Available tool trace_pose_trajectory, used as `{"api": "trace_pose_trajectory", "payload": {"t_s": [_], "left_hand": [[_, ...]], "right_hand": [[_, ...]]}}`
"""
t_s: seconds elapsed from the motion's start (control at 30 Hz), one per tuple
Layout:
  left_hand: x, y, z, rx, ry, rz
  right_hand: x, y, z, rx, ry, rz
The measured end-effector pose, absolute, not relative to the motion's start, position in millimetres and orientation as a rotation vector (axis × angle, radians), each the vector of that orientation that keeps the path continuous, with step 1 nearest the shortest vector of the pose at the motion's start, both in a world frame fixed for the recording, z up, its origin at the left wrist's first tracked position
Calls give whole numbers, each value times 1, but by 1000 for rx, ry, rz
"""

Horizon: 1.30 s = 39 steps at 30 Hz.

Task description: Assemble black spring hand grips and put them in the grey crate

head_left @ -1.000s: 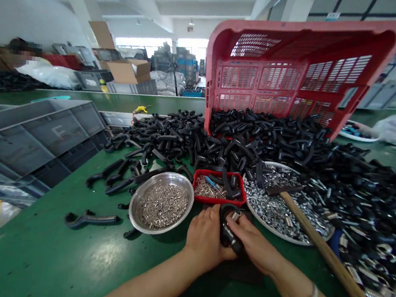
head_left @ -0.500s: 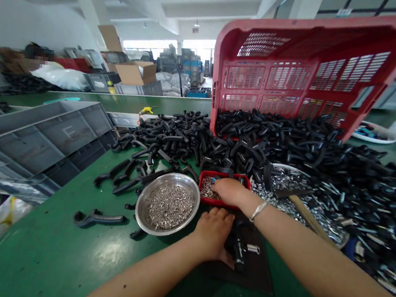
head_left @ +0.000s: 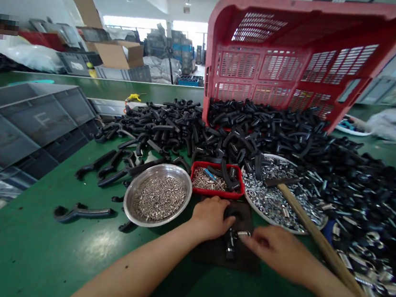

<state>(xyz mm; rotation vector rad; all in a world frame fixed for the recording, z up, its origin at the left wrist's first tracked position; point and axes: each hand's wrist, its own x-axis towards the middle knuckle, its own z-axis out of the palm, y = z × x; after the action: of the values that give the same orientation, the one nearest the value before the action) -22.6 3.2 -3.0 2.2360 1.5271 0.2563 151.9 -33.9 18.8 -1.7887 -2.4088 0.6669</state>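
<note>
My left hand (head_left: 211, 217) presses a black plastic handle part (head_left: 231, 232) down on a dark mat (head_left: 207, 253) on the green table, its fingers curled over the part's top. My right hand (head_left: 274, 251) has come in from the right, its fingertips pinched at a small metal spring (head_left: 244, 233) on the part. Just behind them stands a small red tray (head_left: 215, 193) of thin metal pins. A round steel bowl (head_left: 132, 212) of small metal rings sits to the left.
A wide dish (head_left: 268, 222) of nuts and washers lies to the right, a wooden-handled hammer (head_left: 320, 240) across it. A tipped red crate (head_left: 295, 59) spills a big heap of black handles (head_left: 292, 141). Grey crates (head_left: 23, 127) stand at left. Loose springs (head_left: 376, 281) lie at the right.
My right hand has drawn back from the red tray to the black part, pinching at the spring. My left hand stays on the part. The camera has shifted slightly.
</note>
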Motion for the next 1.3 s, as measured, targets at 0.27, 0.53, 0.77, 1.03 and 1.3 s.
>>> {"api": "trace_pose_trajectory", "payload": {"t_s": [0.27,0.53,0.77,1.03,1.3], "left_hand": [[-22,-13,-6,2169,1594,341],[-38,-18,-7,1876,1457,563],[-28,-26,-7,1149,1086,485],[-25,-35,-3,1083,983,658],[-23,-45,-12,1073,1023,672]], "right_hand": [[119,-90,-11,-2001,-2225,468],[123,-95,-21,-1708,-1934,607],[127,-80,-13,-1513,-897,1510],[118,-70,-5,-1400,-670,1582],[114,-68,-14,-1366,-1071,1213]]}}
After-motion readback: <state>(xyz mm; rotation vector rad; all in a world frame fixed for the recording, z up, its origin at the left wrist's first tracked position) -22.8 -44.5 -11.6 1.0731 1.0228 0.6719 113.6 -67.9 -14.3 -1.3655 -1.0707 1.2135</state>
